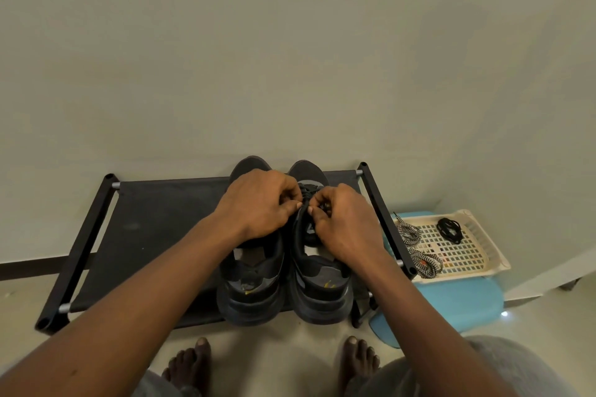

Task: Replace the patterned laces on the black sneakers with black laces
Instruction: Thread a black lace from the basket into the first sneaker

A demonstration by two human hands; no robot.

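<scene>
Two black sneakers stand side by side on a black rack, toes toward the wall: the left sneaker and the right sneaker. My left hand and my right hand meet over the right sneaker's tongue, each pinching a strand of the black lace threaded there. The eyelets are mostly hidden under my fingers. Two bundles of patterned black-and-white laces lie in a cream basket at the right, beside a coiled spare black lace.
The low black shoe rack stands against a plain wall. The cream perforated basket rests on a light blue stool to the rack's right. My bare feet are on the pale floor in front.
</scene>
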